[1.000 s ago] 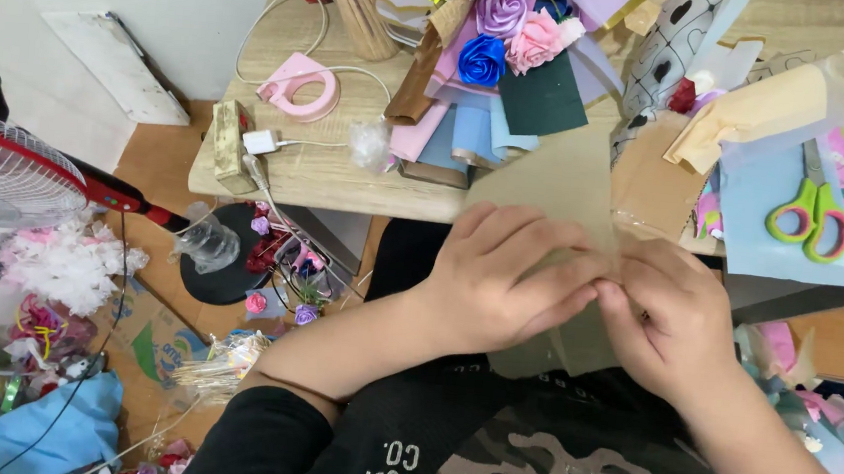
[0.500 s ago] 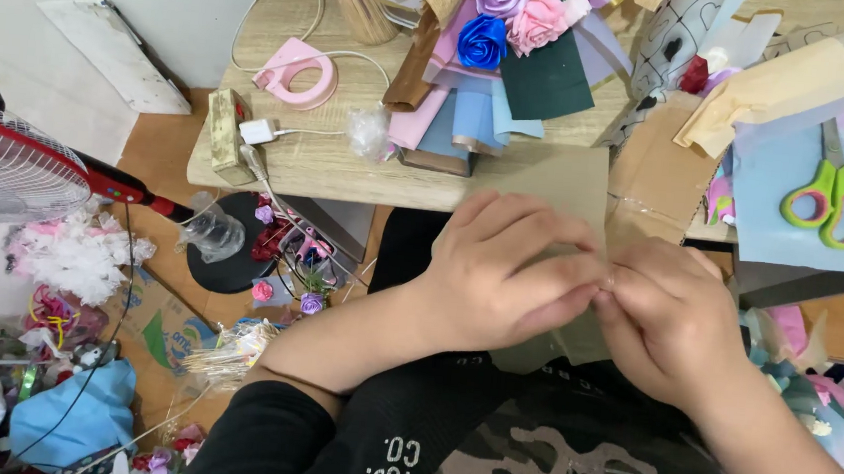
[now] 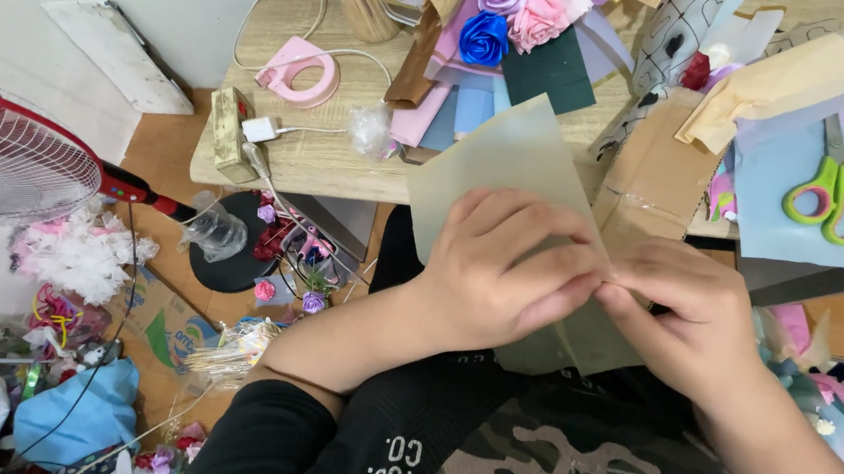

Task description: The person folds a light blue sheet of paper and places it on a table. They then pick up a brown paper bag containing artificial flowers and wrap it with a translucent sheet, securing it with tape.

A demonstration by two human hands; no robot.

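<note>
The olive-green paper sheet has tipped — its top corner, blunt and flat against the desk a second ago, now stands up as a clear point over the coloured paper stack. The left hand and right hand have drawn closer — fingertips now meeting.

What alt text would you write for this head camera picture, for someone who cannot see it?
Seen from above, a person's left hand and right hand pinch a sheet of pale green paper between their fingertips over the lap. Beyond lies a cluttered wooden table with paper roses and green scissors; a red fan stands at left.
</note>
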